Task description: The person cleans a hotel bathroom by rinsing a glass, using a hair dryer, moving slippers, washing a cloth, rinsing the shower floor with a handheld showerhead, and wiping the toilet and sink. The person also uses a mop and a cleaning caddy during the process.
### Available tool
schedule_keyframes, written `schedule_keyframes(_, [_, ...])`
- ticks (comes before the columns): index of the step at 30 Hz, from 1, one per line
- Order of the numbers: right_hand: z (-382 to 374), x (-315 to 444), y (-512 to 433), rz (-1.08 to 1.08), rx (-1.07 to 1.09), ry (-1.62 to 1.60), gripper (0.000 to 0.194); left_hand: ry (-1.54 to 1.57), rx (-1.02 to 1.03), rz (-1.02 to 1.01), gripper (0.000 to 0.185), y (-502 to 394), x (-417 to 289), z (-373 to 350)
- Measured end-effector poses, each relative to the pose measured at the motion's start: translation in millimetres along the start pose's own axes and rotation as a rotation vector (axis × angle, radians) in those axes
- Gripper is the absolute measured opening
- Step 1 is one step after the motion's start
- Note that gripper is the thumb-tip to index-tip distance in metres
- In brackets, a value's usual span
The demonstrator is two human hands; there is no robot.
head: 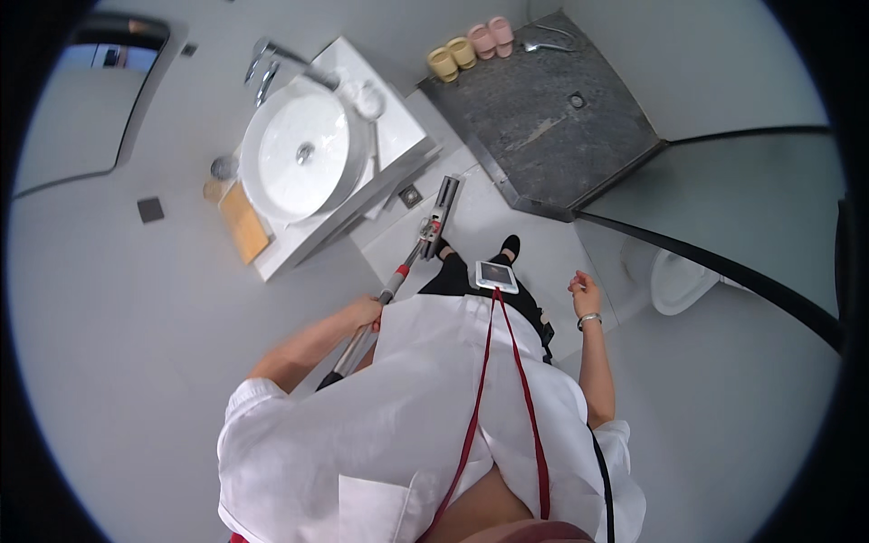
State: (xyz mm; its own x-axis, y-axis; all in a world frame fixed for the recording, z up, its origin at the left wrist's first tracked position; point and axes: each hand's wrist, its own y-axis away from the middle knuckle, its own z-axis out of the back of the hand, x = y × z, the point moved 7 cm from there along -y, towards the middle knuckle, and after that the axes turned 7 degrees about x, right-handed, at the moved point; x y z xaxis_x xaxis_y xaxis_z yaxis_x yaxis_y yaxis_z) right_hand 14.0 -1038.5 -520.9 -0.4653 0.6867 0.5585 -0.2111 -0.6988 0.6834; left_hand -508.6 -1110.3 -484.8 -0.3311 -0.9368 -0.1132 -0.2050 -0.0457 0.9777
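My left hand (366, 313) is closed around the metal pole of a mop (392, 284) with a red collar. Its long, narrow grey head (440, 217) points away from me, over the white floor close beside my foot. At my right side hangs my right hand (585, 295), a silver bracelet at the wrist, its fingers loosely bent and partly apart. No object shows in it. A white badge-like device (497, 276) on a red lanyard hangs in front of my waist.
Ahead to the left, a round white washbasin (305, 153) stands on a counter (400, 136). A floor drain (410, 196) lies below it. Pink slippers (490, 39) and yellow slippers (451, 58) stand by the dark raised-edge shower floor (543, 129). Glass separates a toilet (681, 282) at right.
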Motion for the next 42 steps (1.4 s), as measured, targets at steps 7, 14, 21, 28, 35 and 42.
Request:
schedule_keyframes(7, [8, 43, -67, 0.139, 0.071, 0.002, 0.031, 0.296, 0.142, -0.144, 0.009, 25, -124, -33])
schedule_keyframes(14, [4, 115, -168, 0.135, 0.129, 0.022, 0.029, 0.340, 0.247, -0.255, 0.012, -41, -277, -16])
schedule_keyframes(21, [32, 158, -206, -0.041, 0.036, -0.044, 0.030, 0.135, 0.223, -0.208, 0.018, -124, -420, 51])
schedule_keyframes(28, [91, 128, -281, -0.152, -0.073, -0.298, 0.027, -0.156, 0.094, -0.174, 0.021, -170, -475, 79])
schedule_keyframes(35, [82, 173, -569, -0.154, 0.081, 0.328, 0.036, -0.065, 0.148, 0.276, 0.017, -186, -553, 100])
schedule_keyframes(42, [39, 238, -891, -0.110, 0.114, 0.153, 0.052, 0.335, 0.052, 0.557, 0.030, -171, -599, 70])
